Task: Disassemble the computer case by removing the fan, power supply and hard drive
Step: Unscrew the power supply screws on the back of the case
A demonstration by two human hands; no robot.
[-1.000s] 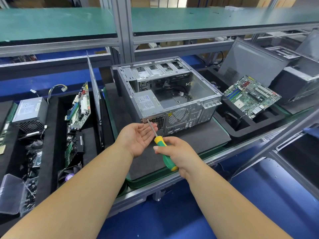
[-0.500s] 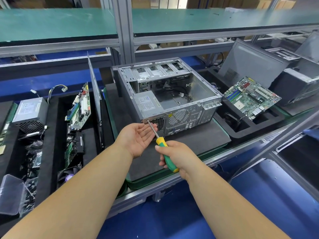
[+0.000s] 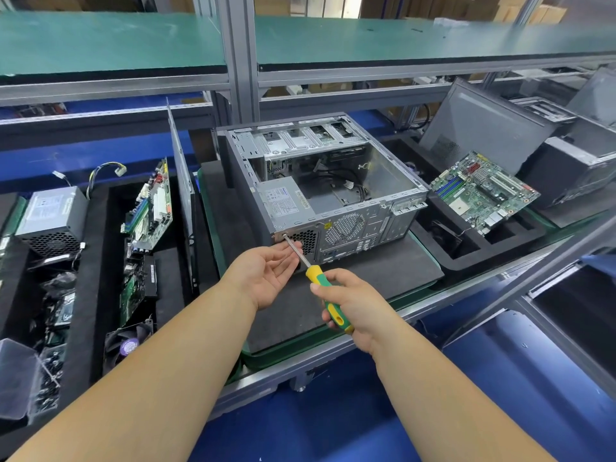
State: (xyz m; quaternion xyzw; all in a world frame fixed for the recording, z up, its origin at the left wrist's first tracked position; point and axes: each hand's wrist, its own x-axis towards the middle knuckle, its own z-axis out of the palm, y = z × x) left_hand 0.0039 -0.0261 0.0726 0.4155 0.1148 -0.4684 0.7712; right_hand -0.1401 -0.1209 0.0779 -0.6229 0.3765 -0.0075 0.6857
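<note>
An open grey computer case (image 3: 366,225) lies on its side on a dark foam mat (image 3: 383,271), rear panel toward me. A silver power supply (image 3: 283,201) sits inside at the case's near left corner. My right hand (image 3: 350,305) grips a screwdriver (image 3: 320,281) with a yellow and green handle; its tip touches a screw at the rear panel's upper left corner. My left hand (image 3: 266,275) is cupped palm up under the shaft, fingers relaxed, holding nothing that I can see. Loose black cables lie on the case floor.
A motherboard (image 3: 483,191) leans in a black foam tray (image 3: 466,255) at the right. On the left stand a removed power supply (image 3: 53,218), circuit boards (image 3: 150,211), a fan (image 3: 126,341) and an upright side panel (image 3: 181,195). An aluminium post (image 3: 240,55) rises behind the case.
The screwdriver's handle has turned a little in my right hand while its tip stays at the same screw. My left hand stays cupped below the shaft.
</note>
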